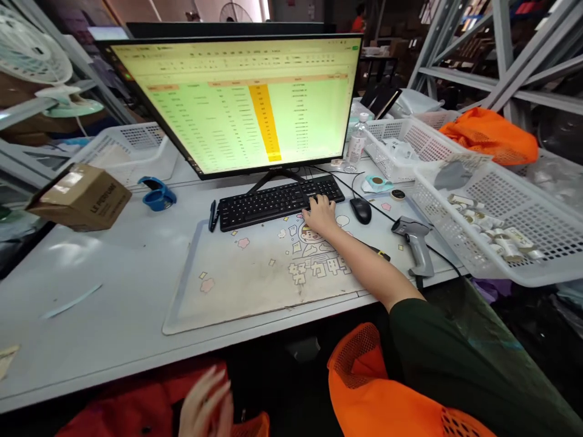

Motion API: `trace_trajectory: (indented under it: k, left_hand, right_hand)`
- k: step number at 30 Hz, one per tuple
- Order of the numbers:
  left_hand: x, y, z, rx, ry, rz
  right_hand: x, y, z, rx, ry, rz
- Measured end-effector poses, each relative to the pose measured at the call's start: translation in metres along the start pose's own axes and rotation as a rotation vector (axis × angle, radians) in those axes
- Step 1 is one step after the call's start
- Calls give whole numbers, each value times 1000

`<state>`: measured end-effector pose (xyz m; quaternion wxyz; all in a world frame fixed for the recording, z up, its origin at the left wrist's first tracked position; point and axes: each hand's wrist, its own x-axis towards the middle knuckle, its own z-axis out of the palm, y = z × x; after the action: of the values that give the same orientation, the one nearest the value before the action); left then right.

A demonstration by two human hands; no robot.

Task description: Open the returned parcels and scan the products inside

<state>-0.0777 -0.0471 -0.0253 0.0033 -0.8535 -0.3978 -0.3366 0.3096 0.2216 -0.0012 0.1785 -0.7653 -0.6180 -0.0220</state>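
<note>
My right hand rests on the right end of a black keyboard, its fingers spread over the keys. Just right of it lies a black mouse. Below the desk edge, near my lap, my left hand is raised with fingers stretched, slightly blurred, and nothing shows in it. Behind the keyboard a monitor displays a spreadsheet with one orange column. Keyboard and mouse sit at the back of a pale printed desk mat. A grey barcode scanner lies right of my forearm.
On the left stand a cardboard box, a blue tape dispenser and a fan. White baskets holding small rolls and bags line the right side. A plastic bottle stands beside the monitor. An orange cloth lies over the baskets.
</note>
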Motion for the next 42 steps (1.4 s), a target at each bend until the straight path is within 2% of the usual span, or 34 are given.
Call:
trace_trajectory:
  k: [1,3,6,8,10,12,14,16,19,21,24,28,31,33,36,42]
  left_hand:
    - [22,-6,11,-62,70,-33]
    - [94,-18,43,-228,92,-44]
    - [236,-32,106,-200,-188,-3]
    - [317,-36,149,-111,-298,-7]
    - [369,-37,183,-31,-347,-63]
    - [395,-37,205,8,-360,-109]
    - [403,-39,216,19,-364,-121]
    - [402,-42,216,22,-366,-111]
    - [387,-51,204,-5,-341,-77]
    - [367,-63,191,-30,-304,-68]
    - [326,-94,169,-40,-219,-128]
    - [276,-150,143,-17,-56,-292]
    - [259,-184,131,2,32,-396]
    - [257,-197,126,16,60,-458]
    - [260,-200,123,15,48,-484]
    - [263,-182,120,-19,-32,-409]
  right_hand:
    - [0,0,0,-6,-15,-13]
    - [-1,-1,1,-17,-42,-27]
    - [-3,-3,1,-32,-66,-36]
    - [-5,-4,0,-42,-77,-37]
    - [-5,-3,0,-49,-83,-36]
    - [-5,-3,0,-53,-81,-34]
    - [-4,-1,1,-54,-71,-30]
    - [-3,-1,3,-54,-60,-31]
    - [-2,-3,7,-48,-55,-50]
    - [-3,-4,9,-37,-58,-64]
    - [-3,-6,9,-7,-62,-73]
    - [-3,-6,8,-3,-63,-58]
    - [-2,-4,8,-25,-68,-55]
    - [-2,-4,8,-37,-64,-44]
    - [-1,-2,10,-57,-48,-50]
    - [-1,0,13,-68,-15,-57]
